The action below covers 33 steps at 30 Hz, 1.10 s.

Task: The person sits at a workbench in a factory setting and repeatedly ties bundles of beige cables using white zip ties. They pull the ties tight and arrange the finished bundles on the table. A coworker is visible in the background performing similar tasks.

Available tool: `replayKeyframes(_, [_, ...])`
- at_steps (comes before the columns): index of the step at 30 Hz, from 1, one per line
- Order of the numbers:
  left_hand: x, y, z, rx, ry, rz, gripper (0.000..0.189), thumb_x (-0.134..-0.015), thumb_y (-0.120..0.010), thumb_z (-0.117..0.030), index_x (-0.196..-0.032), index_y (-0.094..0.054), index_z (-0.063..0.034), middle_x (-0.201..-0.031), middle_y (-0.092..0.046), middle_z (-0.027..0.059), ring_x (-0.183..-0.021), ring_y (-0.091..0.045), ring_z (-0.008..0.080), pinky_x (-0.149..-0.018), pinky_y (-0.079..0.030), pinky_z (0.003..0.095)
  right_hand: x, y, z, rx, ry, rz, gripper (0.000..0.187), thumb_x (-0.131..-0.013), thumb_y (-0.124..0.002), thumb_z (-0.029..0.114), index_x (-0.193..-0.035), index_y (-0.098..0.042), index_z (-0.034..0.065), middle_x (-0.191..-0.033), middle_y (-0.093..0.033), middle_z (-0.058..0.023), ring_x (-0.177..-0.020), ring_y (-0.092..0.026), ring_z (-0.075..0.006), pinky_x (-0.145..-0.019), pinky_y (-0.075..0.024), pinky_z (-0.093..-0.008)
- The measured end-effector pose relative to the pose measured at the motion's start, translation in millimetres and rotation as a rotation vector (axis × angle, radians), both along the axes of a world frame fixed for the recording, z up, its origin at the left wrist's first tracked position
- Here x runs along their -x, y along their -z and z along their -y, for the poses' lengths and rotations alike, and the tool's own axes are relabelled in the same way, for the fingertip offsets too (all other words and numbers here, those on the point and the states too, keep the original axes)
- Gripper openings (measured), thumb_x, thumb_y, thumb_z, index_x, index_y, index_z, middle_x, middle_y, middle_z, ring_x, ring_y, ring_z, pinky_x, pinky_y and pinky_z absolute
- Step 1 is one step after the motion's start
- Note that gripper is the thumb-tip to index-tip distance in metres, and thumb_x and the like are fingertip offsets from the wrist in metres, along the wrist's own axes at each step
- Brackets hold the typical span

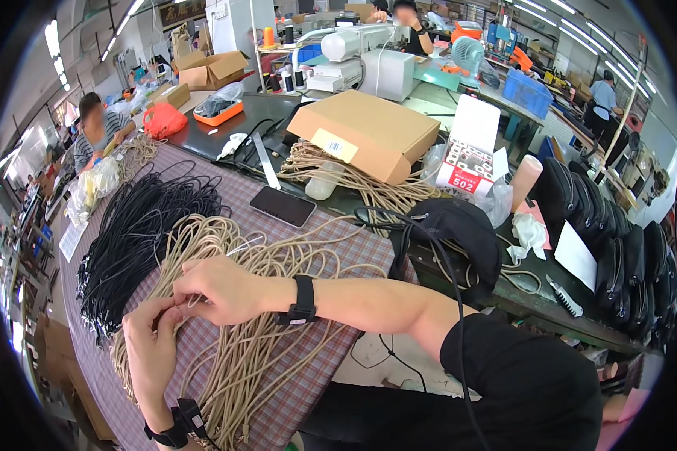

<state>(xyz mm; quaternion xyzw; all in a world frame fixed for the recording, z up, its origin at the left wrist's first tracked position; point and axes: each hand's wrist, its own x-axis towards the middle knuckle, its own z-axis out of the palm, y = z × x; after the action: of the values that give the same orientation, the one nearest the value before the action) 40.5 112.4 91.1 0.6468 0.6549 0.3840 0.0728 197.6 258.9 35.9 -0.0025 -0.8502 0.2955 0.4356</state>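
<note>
Bundles of tan cords (pixel 271 315) are spread over a checked cloth (pixel 355 248) before me. Above them, my left hand (pixel 152 332) and my right hand (pixel 220 290) meet with their fingertips pinched together. A thin pale strand shows between the fingers, and most of it is hidden by them; whether it is a cord or a tie I cannot tell. Just beyond my right hand, a white tie (pixel 245 244) lies across the looped ends of the tan cords. A large bundle of black cords (pixel 146 225) with metal ends lies to the left, beside the tan ones.
Beyond the cords lie a phone (pixel 282 206) and a steel ruler (pixel 266 160). A cardboard box (pixel 366 132) rests on more tan cords. To the right are a black pouch (pixel 457 239), a utility knife (pixel 564 296) and several black cases (pixel 620 253). A person (pixel 99 132) sits far left.
</note>
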Motion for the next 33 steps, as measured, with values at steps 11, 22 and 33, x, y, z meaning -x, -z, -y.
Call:
replayKeyframes(11, [12.7, 10.5, -5.1, -0.024, -0.026, 0.165, 0.004, -0.099, -0.062, 0.002, -0.096, -0.063, 0.0042, -0.083, -0.064, 0.0029, -0.072, -0.051, 0.0069, -0.066, -0.043, 0.0261, 7.4, 0.8, -5.4, 0.052, 0.019, -0.168, 0.013, -0.087, -0.082, 0.013, -0.095, -0.075, 0.0049, -0.083, -0.069, -0.0095, -0.08, -0.066, -0.0284, -0.065, -0.0515, -0.0401])
replayKeyframes(22, [12.5, 19.0, -16.6, -0.06, -0.032, 0.377, 0.01, -0.104, -0.064, 0.0, -0.106, -0.072, 0.0057, -0.09, -0.07, 0.0018, -0.083, -0.06, 0.0056, -0.076, -0.049, 0.0225, -5.0, -11.5, -8.0, 0.23, -0.018, 0.034, 0.019, -0.091, -0.078, 0.02, -0.096, -0.076, 0.0016, -0.088, -0.073, -0.0166, -0.079, -0.071, -0.0327, -0.073, -0.0543, -0.0423])
replayKeyframes(33, [16.8, 23.3, -21.8, 0.028, 0.106, 0.605, 0.017, -0.103, -0.068, -0.003, -0.118, -0.072, 0.0029, -0.093, -0.071, 0.0017, -0.074, -0.054, 0.0048, -0.065, -0.043, 0.0218, -8.3, -13.2, -9.7, 0.294, -0.219, 0.057, 0.013, -0.102, -0.071, 0.012, -0.098, -0.07, -0.0002, -0.083, -0.069, -0.0061, -0.077, -0.062, -0.0124, -0.07, -0.0496, -0.0304])
